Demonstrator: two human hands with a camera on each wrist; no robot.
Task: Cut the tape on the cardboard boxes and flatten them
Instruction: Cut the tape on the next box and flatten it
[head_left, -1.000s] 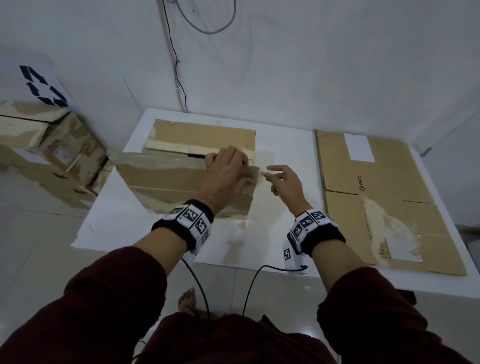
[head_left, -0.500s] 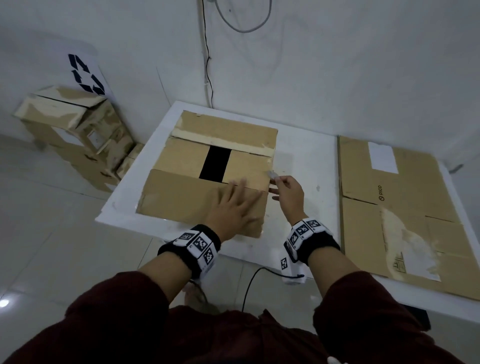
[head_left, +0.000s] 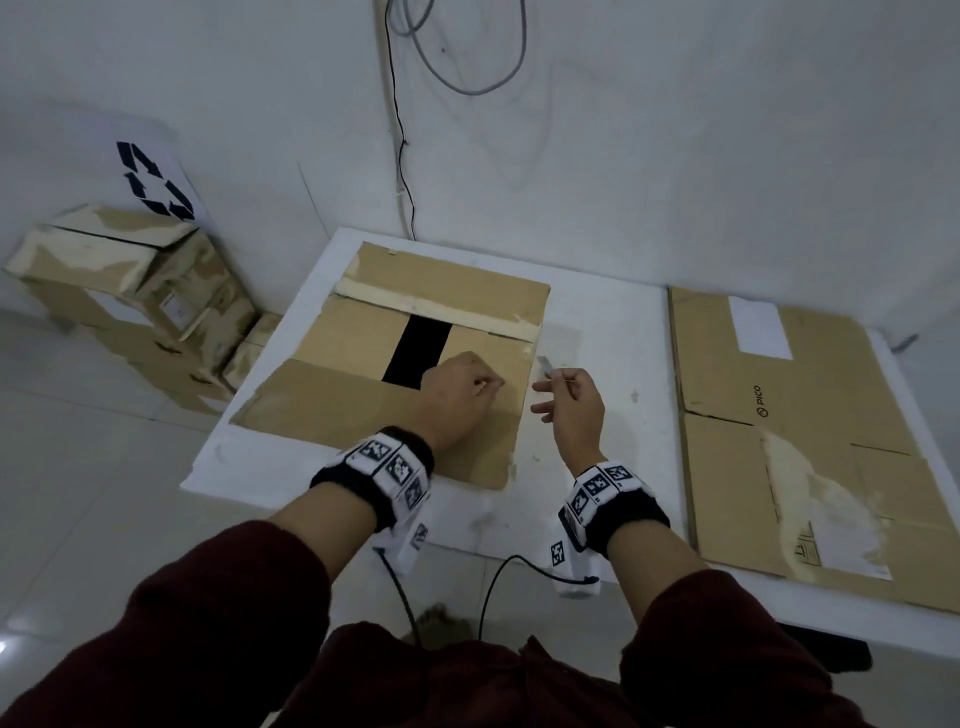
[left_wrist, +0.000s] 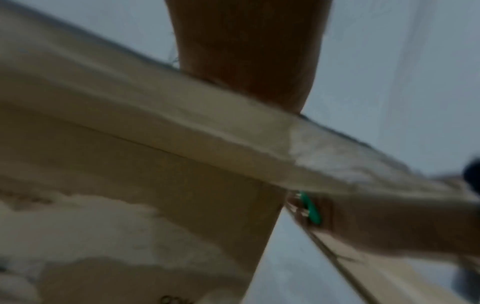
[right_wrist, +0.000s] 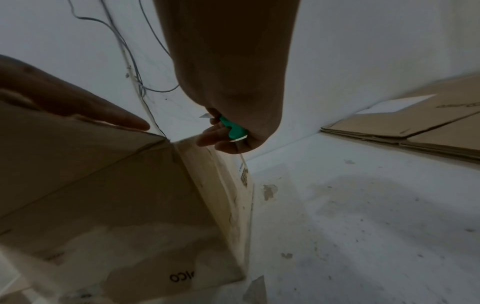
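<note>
Left hand (head_left: 457, 395) lies on the near flap of the cardboard box (head_left: 363, 410), fingers curled under; whether they clamp anything cannot be told. Right hand (head_left: 571, 405), just beside the box's right edge, pinches a small cutter (head_left: 546, 367). Box stands at the left of the white table (head_left: 613, 374); flattened cardboard (head_left: 810, 431) lies at its right.

Left wrist view: blurred; tape strip (left_wrist: 233, 131) crosses the box.

Right wrist view: green cutter handle gripped, blade out.

Brown cardboard box (head_left: 363, 405), flaps open, upright
</note>
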